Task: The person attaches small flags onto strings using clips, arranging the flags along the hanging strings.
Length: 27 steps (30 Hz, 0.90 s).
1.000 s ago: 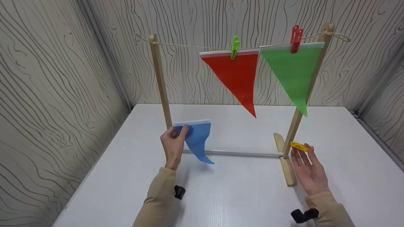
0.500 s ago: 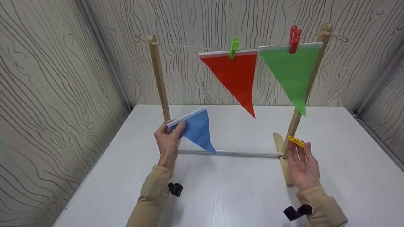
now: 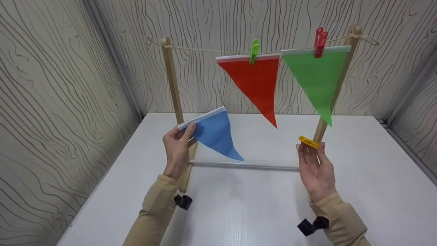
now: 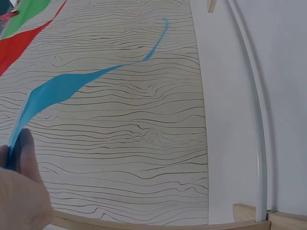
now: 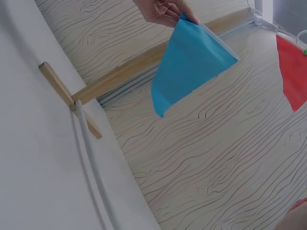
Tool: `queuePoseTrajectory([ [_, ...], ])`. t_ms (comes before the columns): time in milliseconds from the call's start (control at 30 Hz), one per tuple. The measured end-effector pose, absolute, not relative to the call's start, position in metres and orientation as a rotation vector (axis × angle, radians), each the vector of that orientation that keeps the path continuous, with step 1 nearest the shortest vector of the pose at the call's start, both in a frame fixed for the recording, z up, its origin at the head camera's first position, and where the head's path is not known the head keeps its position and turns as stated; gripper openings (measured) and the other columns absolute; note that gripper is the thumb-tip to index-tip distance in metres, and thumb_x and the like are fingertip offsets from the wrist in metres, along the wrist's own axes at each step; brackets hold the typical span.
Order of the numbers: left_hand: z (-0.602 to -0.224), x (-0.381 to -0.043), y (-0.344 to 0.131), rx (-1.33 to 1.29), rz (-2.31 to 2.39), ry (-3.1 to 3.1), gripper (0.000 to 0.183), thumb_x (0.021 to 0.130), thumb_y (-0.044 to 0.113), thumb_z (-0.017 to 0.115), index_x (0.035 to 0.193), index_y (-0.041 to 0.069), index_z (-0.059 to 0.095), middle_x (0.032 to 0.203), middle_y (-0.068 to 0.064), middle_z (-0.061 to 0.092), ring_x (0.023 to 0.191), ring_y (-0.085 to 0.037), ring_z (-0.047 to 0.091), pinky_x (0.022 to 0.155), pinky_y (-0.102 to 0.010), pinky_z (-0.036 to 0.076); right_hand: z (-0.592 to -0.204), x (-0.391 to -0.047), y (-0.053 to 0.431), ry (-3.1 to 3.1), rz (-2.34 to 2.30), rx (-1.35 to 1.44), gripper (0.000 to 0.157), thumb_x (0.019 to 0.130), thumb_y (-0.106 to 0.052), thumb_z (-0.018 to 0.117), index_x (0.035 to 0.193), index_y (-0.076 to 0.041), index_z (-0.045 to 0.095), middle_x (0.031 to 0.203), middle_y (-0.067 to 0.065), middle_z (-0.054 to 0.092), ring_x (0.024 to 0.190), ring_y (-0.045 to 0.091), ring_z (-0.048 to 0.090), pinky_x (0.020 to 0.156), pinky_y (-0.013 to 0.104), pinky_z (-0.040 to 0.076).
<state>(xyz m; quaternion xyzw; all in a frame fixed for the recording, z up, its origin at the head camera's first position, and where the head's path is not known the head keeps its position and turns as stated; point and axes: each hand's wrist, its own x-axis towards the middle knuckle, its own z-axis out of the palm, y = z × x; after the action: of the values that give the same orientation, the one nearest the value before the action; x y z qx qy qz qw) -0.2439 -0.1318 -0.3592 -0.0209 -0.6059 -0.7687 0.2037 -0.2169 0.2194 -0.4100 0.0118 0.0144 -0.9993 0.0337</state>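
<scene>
My left hand [image 3: 178,147] pinches the white-edged top of a blue triangular flag [image 3: 215,131] near its left corner, in front of the left wooden post. The flag's top edge slants up to the right and its tip hangs lower right. In the right wrist view the same blue flag [image 5: 192,62] dangles from the fingers. My right hand [image 3: 317,171], palm up, holds a yellow clothespin [image 3: 308,141] between thumb and fingertips, near the right post. On the string [image 3: 198,50] hang a red flag [image 3: 257,82] under a green clothespin [image 3: 254,52] and a green flag [image 3: 317,78] under a red clothespin [image 3: 320,42].
The string runs between a left wooden post [image 3: 172,82] and a right wooden post [image 3: 341,73]. A white rod [image 3: 245,165] joins their feet on the white table [image 3: 239,212]. Wood-patterned walls [image 3: 211,20] stand behind and to the left.
The left hand has risen slightly and moved left, tilting the blue flag's top edge up to the right. My right hand has moved up and left with the yellow clothespin.
</scene>
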Motion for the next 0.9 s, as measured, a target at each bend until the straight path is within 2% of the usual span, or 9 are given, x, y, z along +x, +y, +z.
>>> queuePoseTrajectory([
  [200, -0.348, -0.241, -0.135, -0.031, -2.135, -1.693, 0.030, 0.101, 0.008, 0.060, 0.123, -0.012, 0.063, 0.120, -0.029, 0.069, 0.114, -0.039, 0.068, 0.084, -0.034, 0.061, -0.387, -0.214, 0.199, 0.156, -3.060, -0.115, 0.026, 0.103, -0.016, 0.054, 0.128, -0.011, 0.049, 0.123, 0.007, 0.058, 0.118, 0.021, 0.059, 0.123, 0.021, 0.029],
  [400, -0.338, -0.239, -0.138, -0.046, -2.155, -1.692, 0.029, 0.103, 0.007, 0.055, 0.123, -0.013, 0.062, 0.114, -0.026, 0.073, 0.112, -0.035, 0.070, 0.083, -0.030, 0.061, -0.364, -0.216, 0.182, 0.277, -3.057, -0.170, 0.028, 0.101, -0.018, 0.056, 0.127, -0.010, 0.049, 0.125, 0.005, 0.056, 0.120, 0.019, 0.055, 0.122, 0.022, 0.032],
  [633, -0.326, -0.238, -0.141, -0.078, -2.141, -1.702, 0.029, 0.103, 0.008, 0.055, 0.123, -0.012, 0.062, 0.114, -0.024, 0.073, 0.108, -0.032, 0.073, 0.082, -0.030, 0.061, -0.344, -0.228, 0.164, 0.527, -3.041, -0.283, 0.035, 0.100, -0.022, 0.058, 0.133, -0.013, 0.050, 0.129, 0.003, 0.055, 0.124, 0.018, 0.053, 0.115, 0.024, 0.042],
  [800, -0.318, -0.238, -0.142, -0.062, -2.135, -1.685, 0.028, 0.101, 0.009, 0.059, 0.121, -0.010, 0.063, 0.112, -0.022, 0.075, 0.105, -0.030, 0.074, 0.082, -0.032, 0.061, -0.332, -0.236, 0.153, 0.627, -3.029, -0.373, 0.029, 0.100, -0.023, 0.059, 0.124, -0.008, 0.054, 0.126, 0.006, 0.055, 0.122, 0.020, 0.055, 0.110, 0.025, 0.048],
  [900, -0.313, -0.239, -0.143, -0.066, -2.141, -1.664, 0.028, 0.101, 0.008, 0.060, 0.121, -0.011, 0.062, 0.117, -0.026, 0.071, 0.110, -0.034, 0.072, 0.084, -0.035, 0.061, -0.325, -0.238, 0.148, 0.676, -3.020, -0.394, 0.026, 0.099, -0.024, 0.059, 0.120, -0.007, 0.056, 0.125, 0.006, 0.055, 0.122, 0.021, 0.056, 0.109, 0.025, 0.049],
])
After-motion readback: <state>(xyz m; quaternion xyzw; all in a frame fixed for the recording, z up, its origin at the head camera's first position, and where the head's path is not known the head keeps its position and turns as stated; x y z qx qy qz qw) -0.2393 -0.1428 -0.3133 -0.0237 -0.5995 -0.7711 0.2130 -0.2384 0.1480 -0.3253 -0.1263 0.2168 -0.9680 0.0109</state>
